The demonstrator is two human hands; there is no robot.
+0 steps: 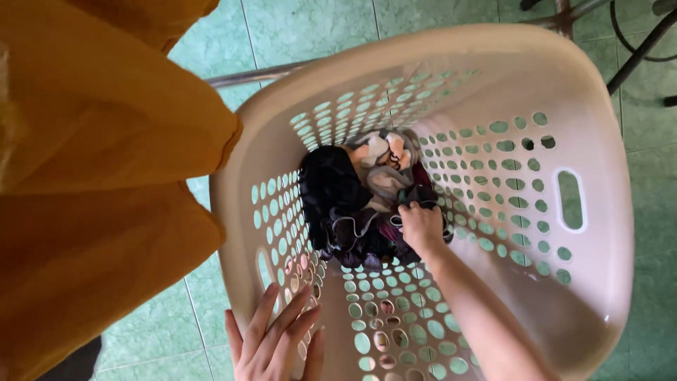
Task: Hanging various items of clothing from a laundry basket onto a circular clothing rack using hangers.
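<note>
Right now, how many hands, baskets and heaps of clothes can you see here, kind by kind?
Hands: 2, the left hand flat on the basket's rim, the right hand down in the clothes.
Laundry baskets: 1, the beige perforated basket.
Heaps of clothes in the basket: 1, dark and pale clothes tangled, single pieces too bunched to count.
Hanging orange cloth: 1.
Total: 5.

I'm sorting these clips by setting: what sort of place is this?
Probably a home laundry or washing area. A perforated beige laundry basket holds a heap of clothes, the floor is green tile, and orange cloth hangs beside it. The right hand grips the clothes; the left hand steadies the rim.
</note>
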